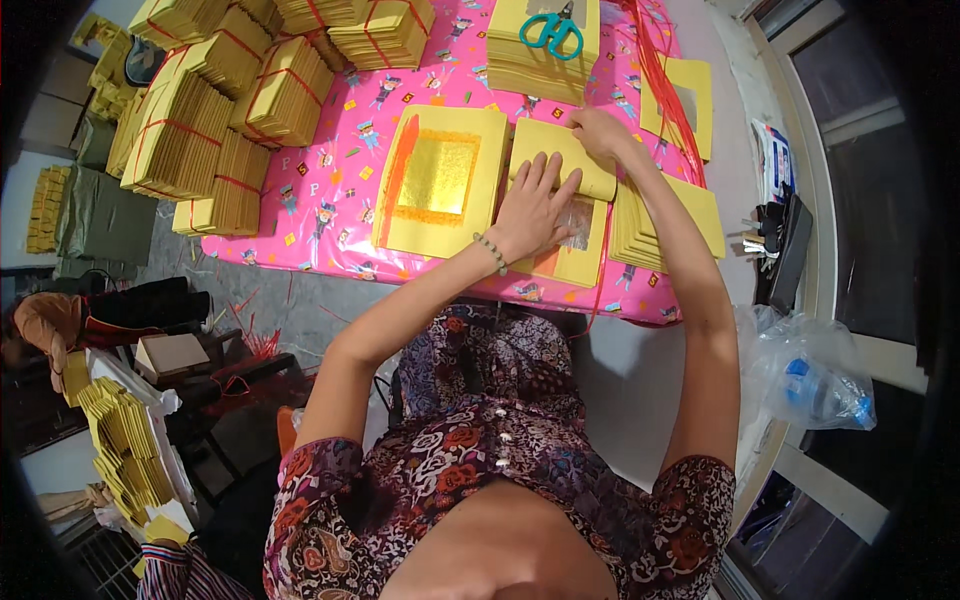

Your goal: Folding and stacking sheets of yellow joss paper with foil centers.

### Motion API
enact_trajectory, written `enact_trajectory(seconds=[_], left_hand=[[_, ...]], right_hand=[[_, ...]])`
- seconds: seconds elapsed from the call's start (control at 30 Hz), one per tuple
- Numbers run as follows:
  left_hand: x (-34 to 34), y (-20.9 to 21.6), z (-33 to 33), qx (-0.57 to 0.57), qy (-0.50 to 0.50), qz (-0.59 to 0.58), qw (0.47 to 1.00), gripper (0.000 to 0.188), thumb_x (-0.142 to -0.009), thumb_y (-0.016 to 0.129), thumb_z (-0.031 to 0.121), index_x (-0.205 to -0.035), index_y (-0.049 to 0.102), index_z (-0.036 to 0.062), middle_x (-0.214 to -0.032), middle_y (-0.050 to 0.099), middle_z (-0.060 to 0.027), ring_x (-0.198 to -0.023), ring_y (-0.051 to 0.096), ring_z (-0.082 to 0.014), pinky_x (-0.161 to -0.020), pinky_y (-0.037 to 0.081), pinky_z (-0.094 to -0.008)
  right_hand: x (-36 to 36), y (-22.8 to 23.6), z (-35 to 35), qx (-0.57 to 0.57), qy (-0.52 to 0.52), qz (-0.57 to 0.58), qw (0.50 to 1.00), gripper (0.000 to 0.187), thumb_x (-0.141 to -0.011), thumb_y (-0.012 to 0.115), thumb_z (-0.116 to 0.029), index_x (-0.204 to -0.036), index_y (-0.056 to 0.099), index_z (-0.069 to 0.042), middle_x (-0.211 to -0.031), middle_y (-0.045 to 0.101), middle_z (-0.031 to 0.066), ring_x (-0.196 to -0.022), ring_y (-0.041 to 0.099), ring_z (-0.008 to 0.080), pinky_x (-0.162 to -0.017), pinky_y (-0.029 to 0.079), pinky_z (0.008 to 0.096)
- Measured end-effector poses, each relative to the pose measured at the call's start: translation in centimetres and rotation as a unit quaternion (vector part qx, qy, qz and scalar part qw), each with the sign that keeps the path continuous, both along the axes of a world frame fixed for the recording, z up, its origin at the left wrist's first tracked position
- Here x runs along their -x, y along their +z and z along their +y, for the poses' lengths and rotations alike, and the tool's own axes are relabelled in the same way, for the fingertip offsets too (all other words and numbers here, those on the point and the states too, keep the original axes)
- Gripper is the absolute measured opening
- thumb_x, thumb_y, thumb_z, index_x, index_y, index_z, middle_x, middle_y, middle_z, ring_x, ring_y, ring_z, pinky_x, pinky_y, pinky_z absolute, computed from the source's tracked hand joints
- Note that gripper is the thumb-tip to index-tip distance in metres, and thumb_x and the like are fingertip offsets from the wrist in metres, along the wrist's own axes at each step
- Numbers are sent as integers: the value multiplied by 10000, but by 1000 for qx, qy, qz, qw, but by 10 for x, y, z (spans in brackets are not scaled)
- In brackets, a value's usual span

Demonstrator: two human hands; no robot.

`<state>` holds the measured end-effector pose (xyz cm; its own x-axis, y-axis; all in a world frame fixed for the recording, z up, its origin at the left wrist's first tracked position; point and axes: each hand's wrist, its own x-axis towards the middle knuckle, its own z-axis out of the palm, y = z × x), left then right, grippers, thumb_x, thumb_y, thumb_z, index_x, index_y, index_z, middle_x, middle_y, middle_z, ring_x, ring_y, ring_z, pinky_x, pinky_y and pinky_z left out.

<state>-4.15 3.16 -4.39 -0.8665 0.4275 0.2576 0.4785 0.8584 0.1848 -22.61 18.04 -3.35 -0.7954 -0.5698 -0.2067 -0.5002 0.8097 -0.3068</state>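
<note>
Head view, starting far left: note a co-worker's tan sleeve [45, 325] above yellow paper piles [130, 440], well apart from the work. Next, on the pink cloth [340, 130], find yellow bundles [185, 130] tied with red bands; leave undisturbed. Moving right, see a gold-patched stack [435, 170] lying flat; avoid dragging the wrist over the shiny patch.

Left hand [540, 205]: laid palm down on the folded yellow paper [593, 182], fingers spread rather than pinching. Press evenly through every fingertip to stop any skewing. Beyond, on a tall yellow stack [530, 75], spot teal scissors [551, 37]; judging by the apparent folding, no need to reach there.

Folded yellow paper: placed between the gold-patched stack and a fanned pile [675, 225], over silver-patched sheets [590, 265]. Lower right edge slightly curved, so probably not creased hard. Match the corners before bearing down, then stroke firmly outward from the middle to avoid wrinkles.

Right hand [600, 135]: at the upper right corner of the folded yellow paper, fingers bent; cannot tell whether pinching the edge or only pressing. Steady that corner lightly, without tugging. Lift the forearm clear of the fanned pile, and beware of snagging the red strands [662, 90] just beyond.
</note>
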Motion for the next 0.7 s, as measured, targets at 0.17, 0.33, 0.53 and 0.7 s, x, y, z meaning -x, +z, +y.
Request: enact_trajectory(seconds=[0.17, 0.33, 0.53, 0.7], left_hand=[[1, -1, -1, -2, -5, 0, 1000, 870, -813, 672, 506, -1490, 301, 106, -1459, 333, -260, -1343, 327, -439, -1121, 267, -527], [0, -1, 0, -4, -8, -8, 1000, 860, -817, 668, 505, -1486, 306, 104, -1456, 335, -262, -1341, 326, -440, -1121, 267, -527], [1, -2, -3, -2, -6, -22, 1000, 833, -835, 640, 511, -1484, 311, 106, -1465, 331, -254, -1351, 316, -438, -1127, 258, -525], [1, -3, -2, -14, -14, -35, 999, 819, -850, 619, 516, -1488, 306, 109, -1477, 316, -252, -1364, 298, -444, -1135, 244, -531]], right_hand=[[0, 9, -6, -45, -14, -42, 998, 250, -870, 551, -135, -1096, 636, -72, -1086, 671, 179, -1032, 635, 346, -830, 495, 468], [3, 6, -7, -78, -10, -27, 997, 294, -821, 542, -57, -1106, 612, -76, -1082, 669, 177, -1010, 635, 350, -801, 501, 458], [4, 13, -13, -72, 16, -37, 997, 318, -801, 546, -38, -1110, 609, -71, -1081, 669, 174, -1025, 630, 356, -812, 503, 460], [2, 8, -15, -49, 6, -35, 998, 374, -780, 543, 5, -1137, 611, -83, -1115, 662, 173, -1068, 620, 354, -848, 506, 451]])
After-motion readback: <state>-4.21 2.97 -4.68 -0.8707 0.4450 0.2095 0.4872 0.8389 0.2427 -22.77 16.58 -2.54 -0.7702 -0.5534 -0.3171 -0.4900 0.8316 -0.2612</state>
